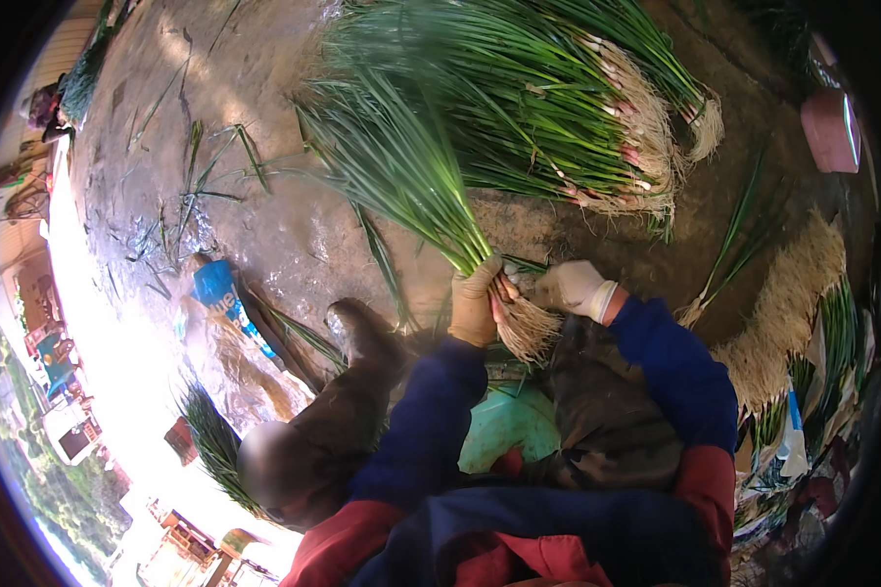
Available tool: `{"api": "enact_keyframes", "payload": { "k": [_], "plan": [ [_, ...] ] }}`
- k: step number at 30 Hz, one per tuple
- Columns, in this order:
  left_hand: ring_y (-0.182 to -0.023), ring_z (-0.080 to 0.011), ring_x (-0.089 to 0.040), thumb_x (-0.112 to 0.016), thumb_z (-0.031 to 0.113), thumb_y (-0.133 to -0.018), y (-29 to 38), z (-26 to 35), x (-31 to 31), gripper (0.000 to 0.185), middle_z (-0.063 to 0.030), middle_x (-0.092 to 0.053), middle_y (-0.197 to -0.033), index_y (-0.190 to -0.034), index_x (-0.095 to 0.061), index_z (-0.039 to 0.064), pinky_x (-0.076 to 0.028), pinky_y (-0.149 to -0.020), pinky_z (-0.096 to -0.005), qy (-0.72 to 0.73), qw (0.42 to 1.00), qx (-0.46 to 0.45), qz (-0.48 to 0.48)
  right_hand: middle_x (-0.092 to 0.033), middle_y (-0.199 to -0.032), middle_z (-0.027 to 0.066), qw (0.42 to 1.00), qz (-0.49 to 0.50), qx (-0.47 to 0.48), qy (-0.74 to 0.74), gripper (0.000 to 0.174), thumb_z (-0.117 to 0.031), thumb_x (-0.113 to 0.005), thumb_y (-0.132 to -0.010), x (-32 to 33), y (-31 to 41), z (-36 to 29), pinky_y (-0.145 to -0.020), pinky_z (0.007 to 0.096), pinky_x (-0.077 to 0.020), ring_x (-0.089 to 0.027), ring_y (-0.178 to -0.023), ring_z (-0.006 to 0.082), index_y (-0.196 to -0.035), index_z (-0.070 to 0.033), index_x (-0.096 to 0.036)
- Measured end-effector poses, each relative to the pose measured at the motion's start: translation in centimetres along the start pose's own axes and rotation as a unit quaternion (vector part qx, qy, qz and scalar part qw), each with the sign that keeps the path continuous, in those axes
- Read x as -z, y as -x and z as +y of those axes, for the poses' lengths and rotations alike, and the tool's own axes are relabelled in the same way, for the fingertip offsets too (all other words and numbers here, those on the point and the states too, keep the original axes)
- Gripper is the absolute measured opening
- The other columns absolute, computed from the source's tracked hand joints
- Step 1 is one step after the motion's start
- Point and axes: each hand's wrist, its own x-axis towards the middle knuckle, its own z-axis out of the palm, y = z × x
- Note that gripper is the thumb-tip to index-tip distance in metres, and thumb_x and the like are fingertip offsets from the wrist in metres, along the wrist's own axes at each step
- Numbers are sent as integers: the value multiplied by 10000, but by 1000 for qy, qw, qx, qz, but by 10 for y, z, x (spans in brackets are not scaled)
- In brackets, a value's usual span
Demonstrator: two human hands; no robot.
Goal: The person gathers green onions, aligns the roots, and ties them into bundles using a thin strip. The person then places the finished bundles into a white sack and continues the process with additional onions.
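Note:
A bunch of spring onions (440, 198) is gripped in my gloved left hand (475, 302), just above the pinkish-white bulbs. Its green leaves fan out up and to the left, while its tangled pale roots (528, 326) hang below the fist. Beside the bulbs, on the right, is my right hand (574, 287) in a pale glove. Its fingers are blurred, so whether they pinch anything is unclear. Beyond both hands, a large pile of spring onions (514, 95) lies on the wet floor (286, 227), with bulbs and roots towards the right.
More onions (778, 315) are stacked at right, roots inward. A pink tub (828, 132) stands at the far right. Loose leaves (202, 176) and a blue-printed plastic bag (227, 304) lie at left. Something mint-green (510, 425) shows between my legs, near my left boot (352, 330).

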Motion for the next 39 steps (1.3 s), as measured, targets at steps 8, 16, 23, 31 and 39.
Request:
{"api": "enact_keyframes", "payload": {
  "k": [8,16,23,31,39],
  "plan": [
    [-600,-205,-584,-605,261,-919,-12,-21,23,260,-108,-602,-645,-882,-599,4,-504,-621,-335,-23,994,87,-59,-586,-832,114,903,403,-122,89,211,-285,-620,-866,67,-58,57,-647,442,-489,-603,-761,333,-909,-85,-568],
    [-689,-207,-605,-655,188,-892,-17,-15,41,185,-93,-634,-838,-1001,-588,54,-515,-641,-307,76,996,28,-42,-652,-866,10,744,396,-60,-535,144,-139,-624,-911,84,32,39,-673,229,-472,-591,-769,70,-981,-14,-639],
    [-613,-127,-454,-597,197,-947,-3,45,22,189,-12,-525,-778,-1094,-528,100,-400,-565,-275,132,971,-42,-194,-663,-1040,107,951,284,-9,123,188,-222,-622,-860,-2,30,-12,-849,428,-496,-619,-948,320,-971,-74,-655],
    [-618,-121,-472,-592,168,-948,-6,30,49,223,-21,-553,-804,-1151,-513,123,-400,-596,-286,155,963,-6,-219,-596,-799,123,953,221,132,-158,205,-298,-562,-926,-12,40,-10,-674,442,-492,-596,-756,356,-876,-104,-608],
    [-617,-135,-491,-632,240,-918,-1,28,47,282,-8,-535,-733,-1141,-535,98,-409,-574,-281,153,965,-4,-214,-628,-797,130,961,234,-55,-136,240,-310,-606,-893,-26,30,-18,-651,436,-491,-621,-753,351,-1005,-99,-631]
  ]
}}
